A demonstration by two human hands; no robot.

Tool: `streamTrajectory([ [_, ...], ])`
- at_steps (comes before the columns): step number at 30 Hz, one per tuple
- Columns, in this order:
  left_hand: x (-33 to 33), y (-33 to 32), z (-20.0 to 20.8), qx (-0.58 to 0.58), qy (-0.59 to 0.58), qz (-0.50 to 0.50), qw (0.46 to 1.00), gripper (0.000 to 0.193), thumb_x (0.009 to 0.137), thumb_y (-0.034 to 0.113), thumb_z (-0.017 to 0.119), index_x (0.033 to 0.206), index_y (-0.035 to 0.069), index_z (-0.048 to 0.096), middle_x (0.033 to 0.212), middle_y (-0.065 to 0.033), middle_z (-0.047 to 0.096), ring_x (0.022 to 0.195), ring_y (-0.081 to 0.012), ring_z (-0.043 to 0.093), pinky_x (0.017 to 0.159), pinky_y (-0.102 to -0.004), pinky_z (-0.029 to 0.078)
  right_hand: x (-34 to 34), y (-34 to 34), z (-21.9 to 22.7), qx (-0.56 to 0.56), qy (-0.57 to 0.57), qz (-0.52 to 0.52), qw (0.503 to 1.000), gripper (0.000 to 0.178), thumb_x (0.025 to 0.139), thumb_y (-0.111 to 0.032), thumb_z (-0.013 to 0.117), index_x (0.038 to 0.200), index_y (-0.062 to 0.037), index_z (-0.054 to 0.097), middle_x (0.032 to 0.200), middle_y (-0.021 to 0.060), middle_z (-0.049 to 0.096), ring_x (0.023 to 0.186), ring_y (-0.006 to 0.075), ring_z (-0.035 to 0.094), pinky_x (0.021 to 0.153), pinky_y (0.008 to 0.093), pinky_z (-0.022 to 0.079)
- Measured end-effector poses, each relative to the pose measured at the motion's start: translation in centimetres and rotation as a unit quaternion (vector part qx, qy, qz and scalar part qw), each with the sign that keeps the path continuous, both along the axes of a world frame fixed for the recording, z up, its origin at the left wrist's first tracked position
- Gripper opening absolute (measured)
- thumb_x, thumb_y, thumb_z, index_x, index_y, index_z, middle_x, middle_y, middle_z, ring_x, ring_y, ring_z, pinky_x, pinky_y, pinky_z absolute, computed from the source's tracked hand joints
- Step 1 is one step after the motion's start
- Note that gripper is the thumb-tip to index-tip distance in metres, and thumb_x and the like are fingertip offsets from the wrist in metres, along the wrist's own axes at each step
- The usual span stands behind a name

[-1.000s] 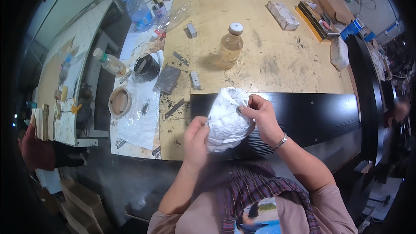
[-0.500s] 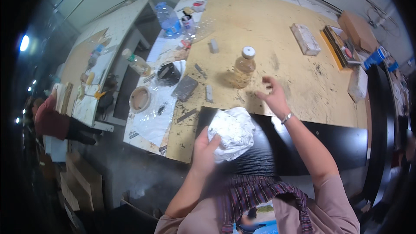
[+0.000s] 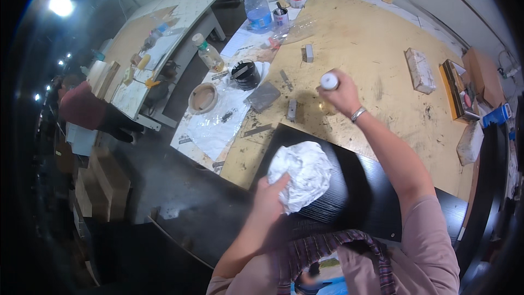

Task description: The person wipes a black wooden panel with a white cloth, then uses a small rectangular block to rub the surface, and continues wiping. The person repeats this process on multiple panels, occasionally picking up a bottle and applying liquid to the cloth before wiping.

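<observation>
A crumpled white cloth point(image 3: 301, 179) bunches up in my left hand point(image 3: 268, 196), whose thumb presses on it. Beneath it lies a long black board point(image 3: 326, 216) with a wood-grain surface. My right hand point(image 3: 345, 95) is wrapped round the upper part of a clear bottle point(image 3: 326, 107) with a white cap and yellowish liquid. I cannot tell whether the bottle touches the table. Left of it, a small grey block point(image 3: 292, 110) and a larger grey sanding block point(image 3: 263, 96) rest on the tan tabletop point(image 3: 376, 76).
On the left stand a black tub point(image 3: 245, 75), a round shallow bowl point(image 3: 203, 98), a bottle with a green neck point(image 3: 207, 53) and a large blue-tinted jug point(image 3: 257, 10). A wrapped block point(image 3: 420, 71) and an open box point(image 3: 459, 88) lie right. Another person point(image 3: 90, 106) stands far left.
My right hand has reached the bottle and closed round it. The left hand still grips the cloth. The whole view has turned, so the table appears shifted and tilted.
</observation>
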State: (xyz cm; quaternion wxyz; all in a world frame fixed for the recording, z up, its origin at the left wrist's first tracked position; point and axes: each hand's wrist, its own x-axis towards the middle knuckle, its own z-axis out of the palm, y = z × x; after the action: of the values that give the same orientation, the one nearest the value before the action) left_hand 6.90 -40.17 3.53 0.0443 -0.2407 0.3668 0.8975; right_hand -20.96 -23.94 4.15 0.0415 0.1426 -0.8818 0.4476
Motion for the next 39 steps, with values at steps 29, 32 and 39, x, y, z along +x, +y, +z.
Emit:
streamTrajectory([
  [29,-2.6,3.4,-2.6,-0.063,0.099,-0.073,0.990,0.040,0.094,-0.007,0.051,0.134,-0.006,0.053,0.121,-0.0139,0.067,0.106,-0.0205,0.068,0.094,-0.0367,0.055,12.9,-0.2,6.6,0.506,0.281,0.261,0.773,0.017,0.073,-0.023,0.066,0.068,-0.0070,0.070,0.081,0.0117,0.066,0.087,0.0285,0.061,0.084,0.0388,0.047],
  [32,-2.3,3.6,-1.9,-0.043,0.098,-0.072,0.992,0.041,0.094,-0.007,0.051,0.135,-0.006,0.053,0.121,-0.0138,0.067,0.106,-0.0206,0.068,0.095,-0.0366,0.055,12.5,0.1,6.4,0.497,0.298,0.258,0.773,0.018,0.072,-0.024,0.066,0.067,-0.0069,0.070,0.080,0.0121,0.066,0.087,0.0288,0.061,0.084,0.0385,0.047],
  [39,-1.3,3.5,-1.0,-0.088,0.087,-0.077,0.989,0.041,0.094,-0.007,0.053,0.135,-0.007,0.053,0.123,-0.0143,0.066,0.107,-0.0204,0.068,0.096,-0.0368,0.054,11.4,0.6,5.8,0.436,0.256,0.257,0.823,0.020,0.068,-0.023,0.071,0.080,-0.0068,0.072,0.085,0.0114,0.067,0.093,0.0280,0.062,0.088,0.0385,0.048],
])
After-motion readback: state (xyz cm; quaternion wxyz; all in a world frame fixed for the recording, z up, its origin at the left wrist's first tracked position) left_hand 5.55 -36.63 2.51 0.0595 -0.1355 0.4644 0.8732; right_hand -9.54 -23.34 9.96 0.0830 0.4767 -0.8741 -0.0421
